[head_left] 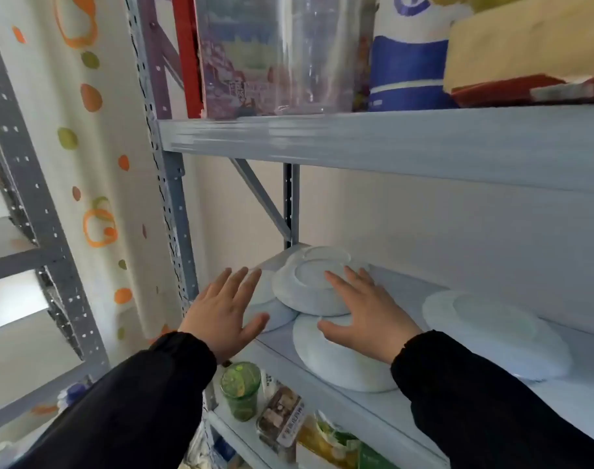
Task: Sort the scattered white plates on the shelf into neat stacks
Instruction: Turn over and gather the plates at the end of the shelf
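Note:
Several white plates lie upside down on the grey shelf (407, 292). One upturned plate (309, 282) leans on top of two others: a plate at the shelf's left end (278, 316) and a plate near the front edge (336, 363). A further plate (492, 330) lies apart at the right. My right hand (366, 313) is spread flat, fingers on the top plate's right side, thumb over the front plate. My left hand (224, 309) hovers open with straight fingers just left of the pile, in front of the left plate.
The shelf above (390, 143) hangs low over the plates and carries a clear jar (288, 52), a blue-white package and boxes. Below the plate shelf sit a green-lidded cup (241, 390) and food packets. A perforated upright (173, 198) stands at the left.

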A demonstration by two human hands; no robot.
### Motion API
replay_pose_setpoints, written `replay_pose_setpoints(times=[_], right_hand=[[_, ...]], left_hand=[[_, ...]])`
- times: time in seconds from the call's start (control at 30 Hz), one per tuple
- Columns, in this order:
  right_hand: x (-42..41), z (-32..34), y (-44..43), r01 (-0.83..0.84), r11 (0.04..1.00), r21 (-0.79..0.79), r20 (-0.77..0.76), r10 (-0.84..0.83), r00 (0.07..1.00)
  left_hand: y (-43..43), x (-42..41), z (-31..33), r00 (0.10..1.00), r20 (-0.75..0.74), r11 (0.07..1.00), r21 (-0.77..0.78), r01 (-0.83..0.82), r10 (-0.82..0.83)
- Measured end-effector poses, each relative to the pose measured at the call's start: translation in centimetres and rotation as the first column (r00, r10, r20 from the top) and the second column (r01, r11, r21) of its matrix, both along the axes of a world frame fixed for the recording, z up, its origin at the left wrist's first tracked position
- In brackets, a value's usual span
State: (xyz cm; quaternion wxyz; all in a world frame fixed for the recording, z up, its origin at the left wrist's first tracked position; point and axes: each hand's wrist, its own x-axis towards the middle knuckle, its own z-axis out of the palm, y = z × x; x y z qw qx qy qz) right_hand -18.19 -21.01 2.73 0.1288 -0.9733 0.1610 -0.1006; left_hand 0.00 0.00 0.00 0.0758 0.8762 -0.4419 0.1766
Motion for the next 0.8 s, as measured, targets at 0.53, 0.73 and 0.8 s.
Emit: replay_pose_setpoints(times=[0.53, 0.73, 0.8], right_hand=[[9.2, -4.1, 4.3, 0.043, 0.967, -0.252, -0.142, -0.081, 0.987], [8.6, -4.4, 2.7, 0.106, 0.965, -0.240, -0.185, -0.153, 0.971], [8.0, -4.4, 1.7, 0.144, 0.962, -0.231, -0.201, -0.192, 0.961]], left_hand=[[1.6, 7.6, -3.6, 0.978, -0.005, 0.975, 0.073, 0.208, -0.208], [1.1, 8.3, -4.5, 0.972, -0.044, 0.969, 0.089, 0.232, -0.229], [0.9, 8.4, -4.5, 0.967, -0.025, 0.964, 0.082, 0.255, -0.253]])
